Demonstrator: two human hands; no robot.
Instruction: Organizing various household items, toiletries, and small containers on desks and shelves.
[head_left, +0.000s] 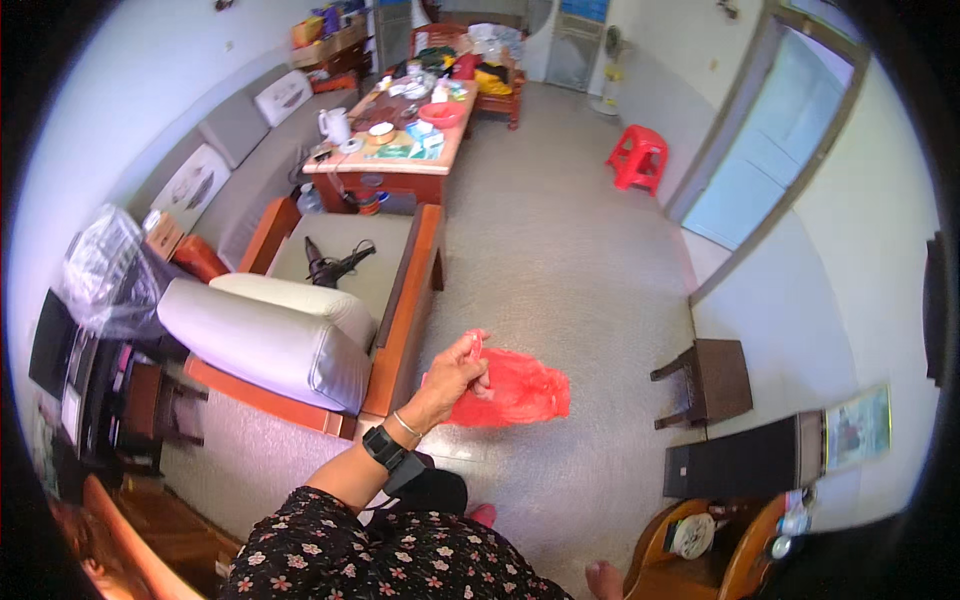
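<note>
My left hand (456, 379) is raised in front of my body, its fingers closed on the gathered top of a red plastic bag (525, 386). The thin bag hangs below and to the right of the fist, spread out over the floor. A bracelet and a black wrist device (386, 450) are on that forearm. At the bottom edge of the view my right hand (604, 579) shows only in part, close to a wooden shelf unit (660, 551). Its fingers are too blurred and cut off to tell what they do.
To the left stands a wooden armchair (409, 352) with a hair dryer (326, 266) on its seat. Beyond it is a cluttered table (390, 161) beside a grey sofa (247, 176). Red stools (640, 159), a dark wooden stool (724, 379) and a black speaker (739, 457) line the right wall.
</note>
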